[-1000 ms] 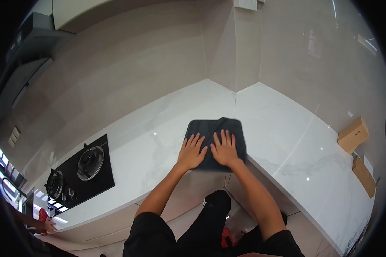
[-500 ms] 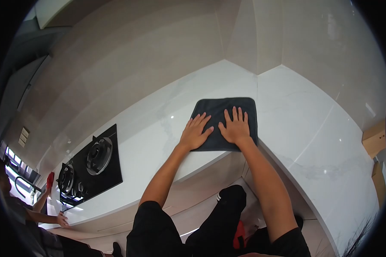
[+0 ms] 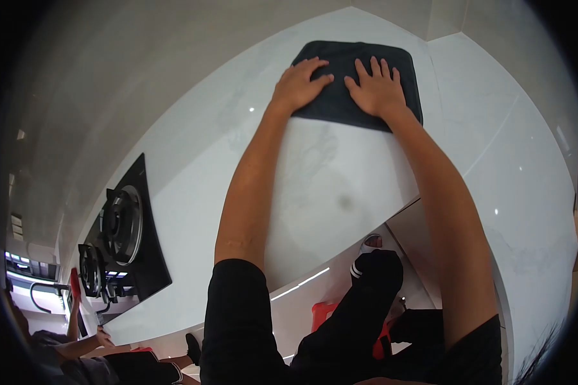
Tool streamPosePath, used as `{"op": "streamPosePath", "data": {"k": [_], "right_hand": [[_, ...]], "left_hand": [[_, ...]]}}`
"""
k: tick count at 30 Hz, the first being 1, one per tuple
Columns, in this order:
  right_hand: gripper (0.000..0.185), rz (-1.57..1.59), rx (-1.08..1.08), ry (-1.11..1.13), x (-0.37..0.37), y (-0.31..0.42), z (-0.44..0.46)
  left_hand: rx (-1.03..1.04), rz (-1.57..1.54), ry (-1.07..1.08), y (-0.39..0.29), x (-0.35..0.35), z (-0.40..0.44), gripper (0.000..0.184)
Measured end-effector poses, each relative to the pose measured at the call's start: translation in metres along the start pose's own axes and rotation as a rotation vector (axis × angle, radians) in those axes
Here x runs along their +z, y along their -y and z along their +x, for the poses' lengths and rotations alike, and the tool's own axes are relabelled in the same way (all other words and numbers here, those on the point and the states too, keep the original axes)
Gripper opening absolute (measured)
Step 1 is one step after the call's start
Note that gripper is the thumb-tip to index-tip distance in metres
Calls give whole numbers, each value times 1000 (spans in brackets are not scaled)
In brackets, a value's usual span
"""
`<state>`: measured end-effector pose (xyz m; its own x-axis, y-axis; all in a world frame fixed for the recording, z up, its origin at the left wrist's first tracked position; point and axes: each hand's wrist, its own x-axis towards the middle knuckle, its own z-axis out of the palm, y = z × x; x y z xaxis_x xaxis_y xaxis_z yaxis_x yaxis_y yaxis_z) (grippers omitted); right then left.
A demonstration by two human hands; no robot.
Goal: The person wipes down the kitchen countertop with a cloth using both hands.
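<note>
A dark grey cloth [image 3: 343, 86] with rounded corners and a stitched edge lies flat on the white countertop [image 3: 327, 173], towards the far corner. My left hand [image 3: 300, 85] rests on its left side, fingers spread. On the right part of the same cloth, my right hand [image 3: 377, 90] presses down flat with the fingers apart. Both arms are stretched out across the counter. Neither hand is gripping anything; the cloth lies under both palms.
A black gas hob [image 3: 131, 231] with two burners is set into the counter on the left. Beyond it another person [image 3: 77, 353] stands with a red cloth [image 3: 75, 282] at one hand. A red stool [image 3: 323, 314] shows below, near my legs.
Both hands have pushed the cloth forward, away from the counter's front edge towards the back wall. My view has shifted too, and more counter shows between me and the cloth.
</note>
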<state>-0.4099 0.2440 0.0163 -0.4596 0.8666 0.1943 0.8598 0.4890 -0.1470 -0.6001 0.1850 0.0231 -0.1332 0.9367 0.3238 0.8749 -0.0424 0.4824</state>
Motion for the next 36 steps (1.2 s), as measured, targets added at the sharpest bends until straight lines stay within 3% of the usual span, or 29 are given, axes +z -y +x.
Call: {"op": "streamPosePath", "data": {"k": [6,8,10,12,16,33,36], "right_hand": [[70,2,10,-8,3,-2,31],[71,9,6,-57,8,-5,35],[68,130,-21,-170,10,-9,35],[63,173,-49,-225,6,-12,28],[46,191,-173,-403,1,-15,7],[56,175,-436,-306,-18,18,-159],[64,221,-402,-173,-26,24,-197]], "left_hand": [[-68,-67,-16,17,5,33,50],[-215,-99,76,7,-3,35,48],[-162,-63,56,15,4,32,46],[46,100,-80,23,12,32,46],[6,153,-85,9,12,11,46],[-129,374,-121,-84,-19,-206,52],[-105,417,-133,-100,-27,-250,51]]}}
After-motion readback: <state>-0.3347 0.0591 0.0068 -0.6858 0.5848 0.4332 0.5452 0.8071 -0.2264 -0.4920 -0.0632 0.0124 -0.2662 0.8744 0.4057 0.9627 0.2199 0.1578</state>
